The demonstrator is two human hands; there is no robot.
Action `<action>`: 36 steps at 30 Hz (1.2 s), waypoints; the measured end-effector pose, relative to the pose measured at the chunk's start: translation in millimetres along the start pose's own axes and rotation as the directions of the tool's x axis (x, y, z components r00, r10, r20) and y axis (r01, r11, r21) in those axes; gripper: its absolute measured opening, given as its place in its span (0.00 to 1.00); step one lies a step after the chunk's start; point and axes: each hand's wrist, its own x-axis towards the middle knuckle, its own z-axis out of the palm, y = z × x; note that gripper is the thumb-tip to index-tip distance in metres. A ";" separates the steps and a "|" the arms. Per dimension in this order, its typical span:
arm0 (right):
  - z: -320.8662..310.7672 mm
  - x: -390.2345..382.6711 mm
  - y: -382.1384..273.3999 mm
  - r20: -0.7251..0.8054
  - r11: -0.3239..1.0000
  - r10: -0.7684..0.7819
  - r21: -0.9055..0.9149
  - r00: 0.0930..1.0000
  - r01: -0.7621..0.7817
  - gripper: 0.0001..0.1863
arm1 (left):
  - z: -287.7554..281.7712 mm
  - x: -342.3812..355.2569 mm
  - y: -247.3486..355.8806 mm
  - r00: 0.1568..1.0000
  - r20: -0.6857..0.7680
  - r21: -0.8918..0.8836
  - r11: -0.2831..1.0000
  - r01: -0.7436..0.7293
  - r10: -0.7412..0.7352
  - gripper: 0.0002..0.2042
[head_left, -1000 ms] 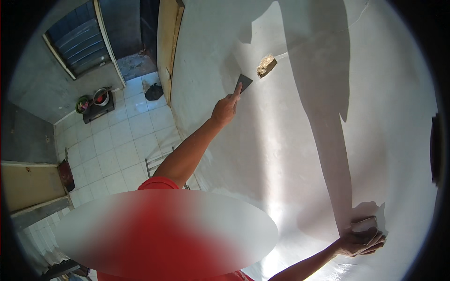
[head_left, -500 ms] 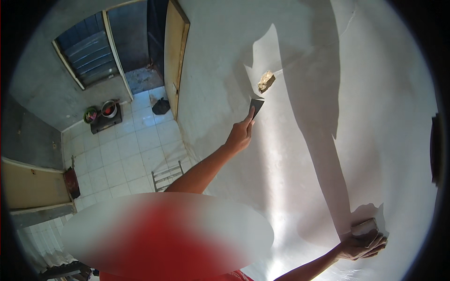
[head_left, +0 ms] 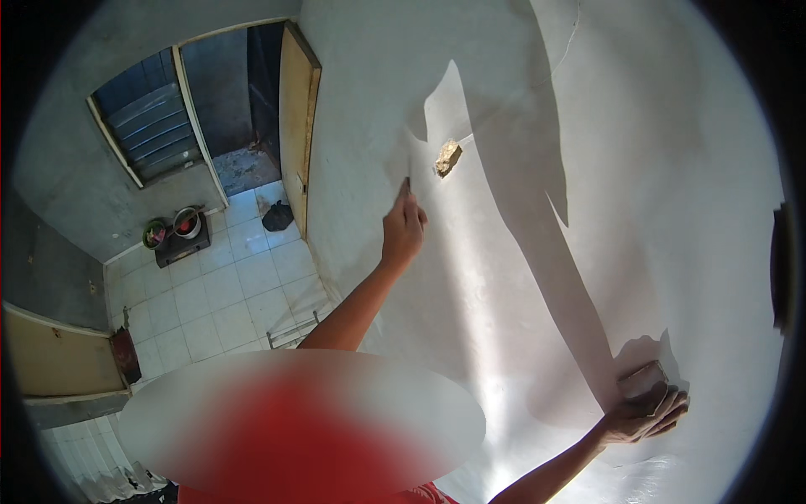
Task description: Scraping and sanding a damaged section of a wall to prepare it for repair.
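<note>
My left hand (head_left: 404, 228) is raised at the wall (head_left: 520, 319), its fingers closed round a dark flat-bladed scraper (head_left: 408, 186) now turned edge-on. Just right of the blade, a rough hole (head_left: 447, 158) with a yellowish broken inside opens in the grey-white plaster. At the lower right, my right hand (head_left: 635, 422) grips a squarish, flat greyish piece (head_left: 642, 383) with a pale rim, held close to the wall; its exact kind is not clear. Strong shadows of both arms fall across the plaster.
A thin crack (head_left: 571, 38) runs down the upper wall. To the left stand an open wooden door (head_left: 299, 126), a louvred window (head_left: 151, 113), and two pots on a dark low box (head_left: 183, 249). A black bag (head_left: 278, 216) and a metal ladder-like frame (head_left: 294, 330) are on the tiled floor.
My left hand has turned the scraper from flat-facing to edge-on and sits left of the hole. My right hand and its piece have risen slightly. The whole view has shifted a little.
</note>
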 end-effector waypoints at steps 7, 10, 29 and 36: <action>-2.8 -5.5 2.7 0.040 1.000 0.007 0.009 0.999 -0.008 0.20 | 26.6 80.9 74.3 0.931 -0.285 -0.685 0.728 -0.032 -0.227 0.15; -2.0 -8.0 3.1 0.032 1.000 0.005 -0.009 0.999 -0.005 0.19 | 22.4 102.4 92.9 0.950 -0.212 -0.700 0.714 0.016 -0.229 0.14; 0.8 -9.9 5.9 0.013 1.000 -0.008 -0.010 1.000 0.008 0.18 | 38.1 95.7 61.9 0.940 -0.294 -0.289 0.921 -0.262 0.175 0.26; -0.2 -9.3 5.1 0.018 1.000 -0.002 -0.018 1.000 0.002 0.18 | 56.6 73.8 54.5 0.978 -0.112 -0.312 0.929 -0.201 0.174 0.19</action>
